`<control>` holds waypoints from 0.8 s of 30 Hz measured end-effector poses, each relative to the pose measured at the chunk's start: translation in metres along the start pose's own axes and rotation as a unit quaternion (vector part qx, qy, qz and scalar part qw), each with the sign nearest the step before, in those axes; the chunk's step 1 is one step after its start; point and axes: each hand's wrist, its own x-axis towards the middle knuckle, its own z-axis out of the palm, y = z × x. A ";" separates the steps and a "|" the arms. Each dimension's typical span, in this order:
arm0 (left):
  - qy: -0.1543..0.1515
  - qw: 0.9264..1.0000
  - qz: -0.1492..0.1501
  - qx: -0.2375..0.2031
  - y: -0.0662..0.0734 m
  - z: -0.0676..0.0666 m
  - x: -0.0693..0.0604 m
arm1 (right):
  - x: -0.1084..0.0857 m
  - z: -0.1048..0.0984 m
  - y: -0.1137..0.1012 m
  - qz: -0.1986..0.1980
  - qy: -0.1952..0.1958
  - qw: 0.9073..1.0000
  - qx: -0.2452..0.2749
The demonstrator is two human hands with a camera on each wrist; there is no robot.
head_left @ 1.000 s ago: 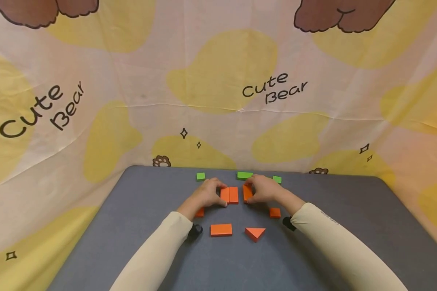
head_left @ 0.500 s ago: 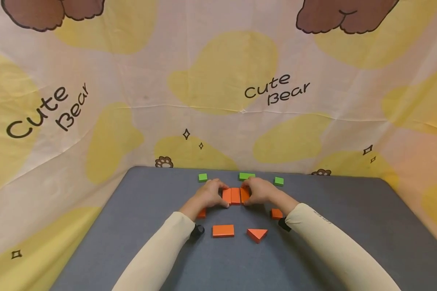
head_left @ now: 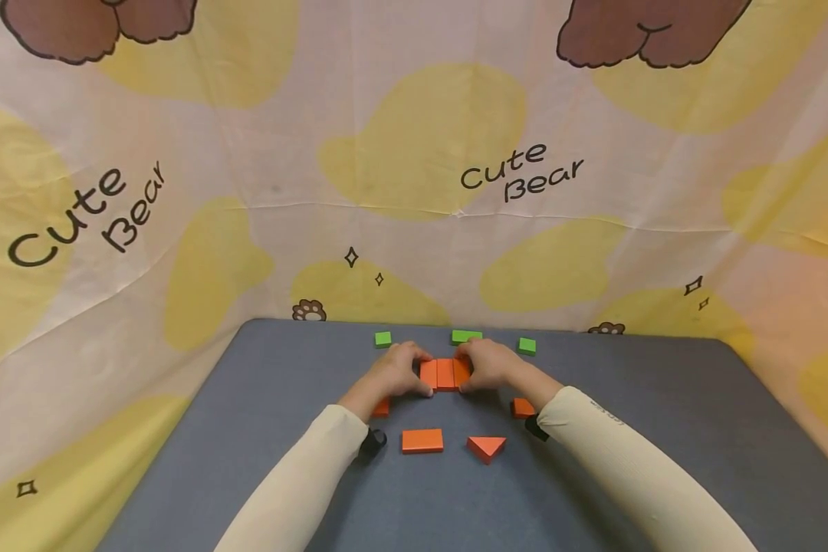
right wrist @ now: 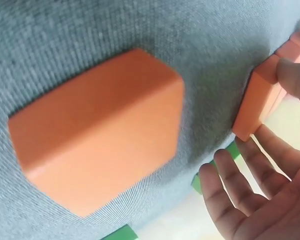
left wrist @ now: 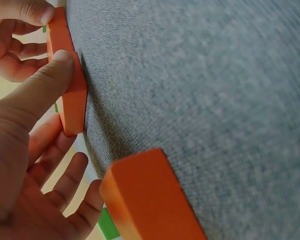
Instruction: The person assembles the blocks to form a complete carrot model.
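Observation:
Three orange rectangular blocks stand side by side near the back of the table, touching in a row. My left hand (head_left: 395, 370) pinches the left orange block (head_left: 428, 375) between thumb and fingers. At the other end my right hand (head_left: 490, 364) pinches the right orange block (head_left: 460, 371). Between them sits the middle orange block (head_left: 445, 374). In the left wrist view the thumb lies on the near side of the held block (left wrist: 72, 112). The right wrist view has the right fingers behind the other held block (right wrist: 255, 102), with the thumb in front.
Nearer me lie an orange rectangular block (head_left: 422, 441) and an orange triangular block (head_left: 486, 448). Two orange blocks, one at left (head_left: 381, 408) and one at right (head_left: 522, 408), sit by my wrists. Green blocks (head_left: 382, 339) line the back, before a patterned cloth (head_left: 414, 169).
My right hand has moved left with its orange block, closing the gap to the middle block. The left hand stays on its block.

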 end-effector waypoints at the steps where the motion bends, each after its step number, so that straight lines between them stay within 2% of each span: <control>1: 0.001 1.000 0.000 -0.001 0.000 0.000 0.000 | 0.000 -0.001 0.000 -0.001 -0.002 1.000 0.002; 7: -0.002 1.000 0.004 0.009 -0.002 0.000 0.000 | 0.002 -0.010 0.003 -0.010 -0.003 1.000 0.005; 14: -0.004 1.000 0.013 0.023 -0.001 0.000 -0.003 | 0.012 -0.025 0.018 -0.030 0.034 0.999 0.009; 18: 0.005 0.999 0.026 0.019 -0.002 0.000 -0.006 | 0.022 -0.027 0.028 -0.022 0.045 0.998 0.025; 24: 0.020 0.999 0.026 0.008 -0.004 -0.003 -0.010 | 0.035 -0.025 0.038 -0.005 0.053 0.998 0.038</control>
